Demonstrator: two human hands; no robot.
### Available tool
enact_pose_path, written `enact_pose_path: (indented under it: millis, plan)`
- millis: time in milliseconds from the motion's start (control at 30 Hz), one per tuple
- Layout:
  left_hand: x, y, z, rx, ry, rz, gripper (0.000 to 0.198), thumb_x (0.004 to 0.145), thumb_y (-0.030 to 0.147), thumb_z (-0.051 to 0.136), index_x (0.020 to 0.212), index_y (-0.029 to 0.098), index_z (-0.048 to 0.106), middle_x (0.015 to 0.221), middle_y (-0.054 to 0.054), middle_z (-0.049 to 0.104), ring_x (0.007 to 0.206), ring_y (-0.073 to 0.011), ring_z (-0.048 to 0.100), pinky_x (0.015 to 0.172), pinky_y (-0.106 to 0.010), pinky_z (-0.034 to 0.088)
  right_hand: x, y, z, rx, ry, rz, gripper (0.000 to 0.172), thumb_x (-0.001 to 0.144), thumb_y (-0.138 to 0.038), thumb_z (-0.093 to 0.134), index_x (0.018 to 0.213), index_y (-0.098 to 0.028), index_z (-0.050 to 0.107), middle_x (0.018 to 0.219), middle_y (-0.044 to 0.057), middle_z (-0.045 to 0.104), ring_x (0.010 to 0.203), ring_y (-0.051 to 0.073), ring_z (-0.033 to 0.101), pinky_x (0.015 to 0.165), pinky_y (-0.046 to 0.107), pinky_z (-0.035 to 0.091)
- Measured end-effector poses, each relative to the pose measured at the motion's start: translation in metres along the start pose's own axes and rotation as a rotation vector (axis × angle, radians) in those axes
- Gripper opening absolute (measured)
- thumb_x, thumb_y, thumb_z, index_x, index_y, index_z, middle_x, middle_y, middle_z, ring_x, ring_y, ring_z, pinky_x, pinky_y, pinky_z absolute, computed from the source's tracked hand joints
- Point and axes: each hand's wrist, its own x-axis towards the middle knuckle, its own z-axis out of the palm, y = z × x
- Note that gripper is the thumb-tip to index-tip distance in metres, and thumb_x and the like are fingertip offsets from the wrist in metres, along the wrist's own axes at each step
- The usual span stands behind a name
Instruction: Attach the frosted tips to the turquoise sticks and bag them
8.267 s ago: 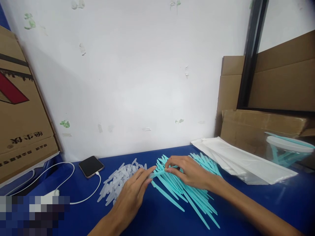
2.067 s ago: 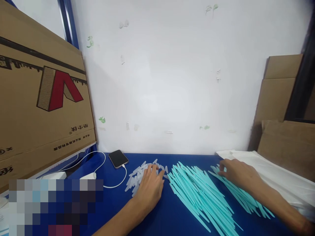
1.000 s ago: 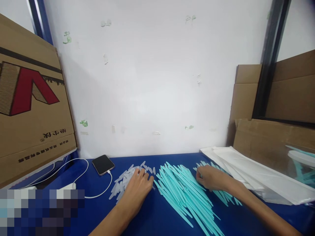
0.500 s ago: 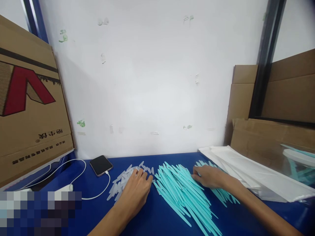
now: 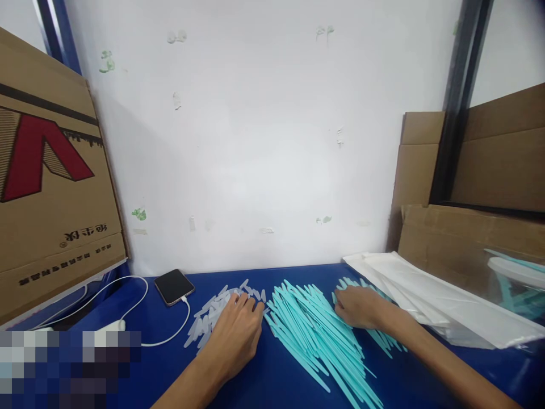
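My left hand (image 5: 242, 328) rests over a loose pile of small translucent pointed caps (image 5: 205, 325), its fingers bent down and drawn together. Whatever its fingertips hold is hidden beneath the hand. A heap of long, thin turquoise sticks with tapered ends (image 5: 313, 329) lies slanted between the two hands. Over on the far side of that heap, my right hand (image 5: 356, 307) is closed on top of a second pile of turquoise sticks (image 5: 383, 342), several with pale tips showing past the fingers. What sits inside its grip cannot be made out.
White plastic bags (image 5: 409, 278) lie at the right, by a clear container (image 5: 515, 278) with turquoise sticks. A phone (image 5: 174, 287) with a white cable (image 5: 181, 329) lies at the left. Cardboard boxes (image 5: 55, 227) stand either side, and a white wall (image 5: 255, 142) rises behind.
My right hand has turned slightly and its fingers have curled in over the second pile. The left hand has barely moved. The whole view has shifted a little.
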Motion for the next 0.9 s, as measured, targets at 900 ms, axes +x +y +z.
enact_pose_path:
  millis: [900]
  plan:
    - [-0.004,0.001,-0.001,-0.214,0.076,-0.068,0.029,0.101,0.016,0.037,0.126,0.022,0.050,0.102,-0.007,0.065,0.098,-0.0230,0.064,0.091,-0.040,0.050,-0.012,-0.032,-0.010,0.308,0.434,-0.485,0.044,0.105,-0.042,0.027,0.117,-0.026,0.066,0.105,0.007,0.068,0.088,0.021,0.067,0.076,0.032,0.051]
